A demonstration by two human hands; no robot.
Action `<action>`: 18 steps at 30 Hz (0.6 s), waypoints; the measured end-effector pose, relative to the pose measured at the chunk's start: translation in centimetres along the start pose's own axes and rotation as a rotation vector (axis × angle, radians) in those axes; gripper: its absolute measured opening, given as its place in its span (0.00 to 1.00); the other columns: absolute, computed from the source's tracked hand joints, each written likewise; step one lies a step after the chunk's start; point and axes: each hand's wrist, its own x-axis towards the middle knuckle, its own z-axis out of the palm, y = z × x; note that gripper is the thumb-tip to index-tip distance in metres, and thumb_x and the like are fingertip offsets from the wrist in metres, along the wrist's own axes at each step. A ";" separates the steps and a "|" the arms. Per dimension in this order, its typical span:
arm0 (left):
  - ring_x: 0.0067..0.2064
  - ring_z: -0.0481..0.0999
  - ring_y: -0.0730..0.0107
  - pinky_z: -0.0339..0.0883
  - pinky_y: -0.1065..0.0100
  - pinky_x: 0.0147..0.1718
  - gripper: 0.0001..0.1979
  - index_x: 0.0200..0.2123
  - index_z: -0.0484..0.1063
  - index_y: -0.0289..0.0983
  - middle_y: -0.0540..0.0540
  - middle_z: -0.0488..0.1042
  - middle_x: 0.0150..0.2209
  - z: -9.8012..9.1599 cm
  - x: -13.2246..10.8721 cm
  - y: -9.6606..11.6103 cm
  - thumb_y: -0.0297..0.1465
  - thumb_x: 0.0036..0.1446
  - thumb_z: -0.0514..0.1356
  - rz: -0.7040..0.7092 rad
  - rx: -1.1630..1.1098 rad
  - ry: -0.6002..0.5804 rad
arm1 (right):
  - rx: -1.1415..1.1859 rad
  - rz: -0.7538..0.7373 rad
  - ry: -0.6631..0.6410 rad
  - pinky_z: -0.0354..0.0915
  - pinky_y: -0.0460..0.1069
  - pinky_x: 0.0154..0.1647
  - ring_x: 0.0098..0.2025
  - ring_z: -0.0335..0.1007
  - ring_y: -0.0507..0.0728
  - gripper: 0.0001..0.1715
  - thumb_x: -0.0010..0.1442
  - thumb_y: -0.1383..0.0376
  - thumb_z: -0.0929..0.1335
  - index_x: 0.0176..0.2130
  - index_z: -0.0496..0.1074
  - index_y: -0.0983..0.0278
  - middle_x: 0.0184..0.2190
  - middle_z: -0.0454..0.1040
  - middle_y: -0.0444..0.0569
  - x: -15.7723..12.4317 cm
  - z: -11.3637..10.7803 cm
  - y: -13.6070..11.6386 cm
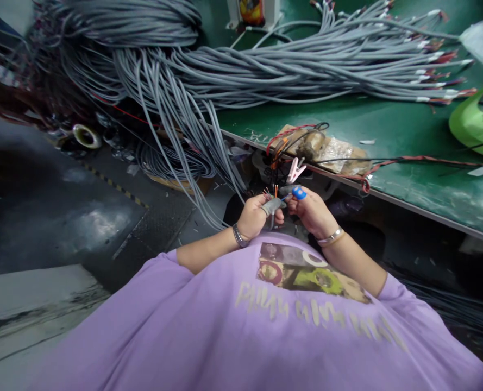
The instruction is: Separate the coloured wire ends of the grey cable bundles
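My left hand (257, 215) is closed round the end of a grey cable (272, 205), whose thin orange and red inner wires fan out above the fist. My right hand (312, 212) is pinched at the same cable end, with a blue cover on one fingertip (299, 192). Both hands meet close to my chest, just below the front edge of the green workbench (408, 179). A pink clip (295, 170) hangs at that edge right above my hands, among red and black wires.
A big bundle of grey cables (265, 70) lies across the bench and spills over its left end toward the floor. A green fan (480, 117) stands at the right. A brown wrapped block (326, 146) sits near the bench edge. A tape roll (87, 136) lies at the left.
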 end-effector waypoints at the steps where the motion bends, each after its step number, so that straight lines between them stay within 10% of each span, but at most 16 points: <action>1: 0.22 0.74 0.73 0.70 0.70 0.26 0.23 0.27 0.72 0.34 0.49 0.75 0.21 0.0 0.0 -0.1 0.49 0.46 0.70 -0.004 0.007 -0.011 | -0.029 0.001 -0.036 0.58 0.44 0.24 0.22 0.59 0.46 0.29 0.44 0.43 0.78 0.31 0.73 0.64 0.23 0.68 0.40 -0.2 0.0 -0.1; 18: 0.22 0.73 0.74 0.69 0.71 0.25 0.21 0.27 0.72 0.35 0.48 0.75 0.21 0.2 -0.1 0.3 0.47 0.49 0.69 0.023 0.067 -0.077 | -0.083 0.028 -0.090 0.57 0.46 0.19 0.19 0.62 0.49 0.26 0.45 0.47 0.79 0.30 0.71 0.62 0.20 0.69 0.41 -0.2 1.2 -0.6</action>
